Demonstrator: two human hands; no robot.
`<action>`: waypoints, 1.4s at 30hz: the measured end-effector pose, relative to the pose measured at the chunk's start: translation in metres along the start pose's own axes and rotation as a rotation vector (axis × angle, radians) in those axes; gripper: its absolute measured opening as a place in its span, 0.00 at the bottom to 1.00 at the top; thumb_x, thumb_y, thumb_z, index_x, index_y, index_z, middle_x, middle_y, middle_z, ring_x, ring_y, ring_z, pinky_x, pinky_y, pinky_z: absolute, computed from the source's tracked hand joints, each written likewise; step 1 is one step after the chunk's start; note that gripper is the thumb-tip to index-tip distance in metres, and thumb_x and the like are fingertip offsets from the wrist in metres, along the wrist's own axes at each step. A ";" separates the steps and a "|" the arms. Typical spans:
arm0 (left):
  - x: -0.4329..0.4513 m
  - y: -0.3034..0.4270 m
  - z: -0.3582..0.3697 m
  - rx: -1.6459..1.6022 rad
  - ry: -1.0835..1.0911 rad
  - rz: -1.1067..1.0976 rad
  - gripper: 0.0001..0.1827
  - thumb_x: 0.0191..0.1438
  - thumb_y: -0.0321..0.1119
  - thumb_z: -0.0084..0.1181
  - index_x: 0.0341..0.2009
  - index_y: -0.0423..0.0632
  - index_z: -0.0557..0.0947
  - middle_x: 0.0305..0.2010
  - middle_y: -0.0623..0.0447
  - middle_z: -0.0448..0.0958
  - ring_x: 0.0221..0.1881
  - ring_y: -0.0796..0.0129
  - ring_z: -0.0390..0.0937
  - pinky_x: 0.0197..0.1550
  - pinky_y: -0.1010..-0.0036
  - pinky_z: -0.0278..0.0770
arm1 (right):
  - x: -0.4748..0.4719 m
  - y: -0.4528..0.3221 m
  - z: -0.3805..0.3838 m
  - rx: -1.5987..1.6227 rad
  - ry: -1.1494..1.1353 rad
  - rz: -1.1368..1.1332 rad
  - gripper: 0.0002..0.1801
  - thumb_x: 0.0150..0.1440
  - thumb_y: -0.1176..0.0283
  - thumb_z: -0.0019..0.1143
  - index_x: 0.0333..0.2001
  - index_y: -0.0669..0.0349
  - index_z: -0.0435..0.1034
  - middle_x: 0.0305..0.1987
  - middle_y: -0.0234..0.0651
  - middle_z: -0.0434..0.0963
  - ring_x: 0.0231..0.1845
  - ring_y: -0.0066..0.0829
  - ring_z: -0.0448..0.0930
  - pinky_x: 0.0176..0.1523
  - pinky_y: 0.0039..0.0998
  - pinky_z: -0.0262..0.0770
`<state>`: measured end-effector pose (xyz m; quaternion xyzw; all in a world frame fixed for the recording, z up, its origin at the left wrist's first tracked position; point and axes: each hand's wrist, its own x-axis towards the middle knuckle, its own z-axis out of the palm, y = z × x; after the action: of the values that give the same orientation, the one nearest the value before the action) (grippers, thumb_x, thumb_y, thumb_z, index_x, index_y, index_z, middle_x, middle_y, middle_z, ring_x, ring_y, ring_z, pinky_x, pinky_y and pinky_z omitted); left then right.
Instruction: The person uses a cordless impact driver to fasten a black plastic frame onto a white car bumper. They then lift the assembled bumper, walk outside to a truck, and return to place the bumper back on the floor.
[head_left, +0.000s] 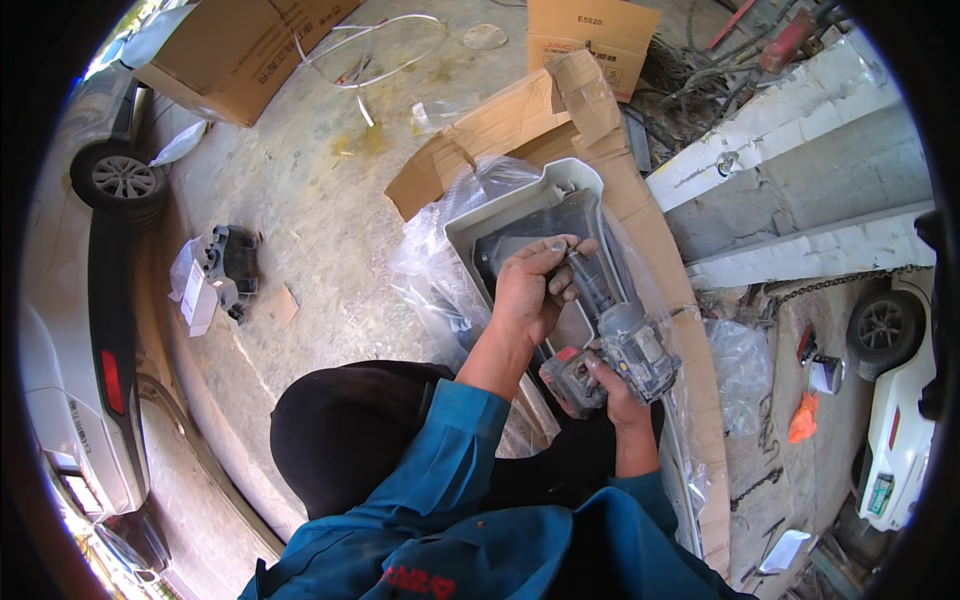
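My right hand (626, 397) grips the handle of a worn cordless impact wrench (634, 349), its red-and-black battery (574, 382) pointing left. A long dark socket extension (592, 281) runs up from the wrench's nose. At its far end my left hand (529, 281) has thumb and fingers pinched around the tip; any small fastener there is too hidden to tell. Under both hands lies a light grey moulded vehicle panel (574, 171) with a black plastic inner piece (487, 251). Clear plastic wrap (427, 259) surrounds the panel, on a flattened cardboard carton (667, 255).
A black plastic part (234, 262) and a small white box (196, 300) lie on the concrete floor to the left. Cars flank both sides, a silver one (82, 435) at left. A white steel beam (787, 120), a chain (840, 277) and cardboard boxes (592, 37) stand beyond.
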<state>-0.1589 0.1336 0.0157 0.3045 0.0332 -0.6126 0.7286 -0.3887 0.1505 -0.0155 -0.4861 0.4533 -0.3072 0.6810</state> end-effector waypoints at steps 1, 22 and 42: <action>0.000 -0.001 0.002 -0.020 0.000 0.001 0.12 0.72 0.30 0.47 0.53 0.39 0.79 0.56 0.39 0.85 0.23 0.77 0.64 0.30 0.75 0.71 | -0.001 0.001 0.000 0.003 0.008 0.001 0.15 0.58 0.79 0.70 0.50 0.62 0.79 0.38 0.31 0.84 0.31 0.20 0.80 0.35 0.24 0.76; 0.000 -0.019 -0.005 0.106 0.054 0.037 0.14 0.73 0.30 0.49 0.56 0.40 0.82 0.57 0.42 0.86 0.22 0.78 0.65 0.30 0.77 0.72 | 0.001 0.029 0.007 0.283 -0.018 0.149 0.13 0.58 0.77 0.68 0.48 0.67 0.78 0.29 0.34 0.80 0.26 0.25 0.79 0.33 0.27 0.73; 0.089 0.077 0.021 2.100 0.361 0.534 0.35 0.54 0.61 0.69 0.52 0.43 0.90 0.48 0.32 0.87 0.51 0.41 0.86 0.57 0.53 0.81 | 0.039 0.063 -0.004 0.600 -0.084 0.273 0.12 0.59 0.76 0.67 0.46 0.67 0.79 0.27 0.32 0.78 0.23 0.26 0.78 0.33 0.30 0.75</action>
<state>-0.0730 0.0510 0.0265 0.8557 -0.4656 -0.1048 0.2003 -0.3780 0.1375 -0.0878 -0.2109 0.3752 -0.3125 0.8468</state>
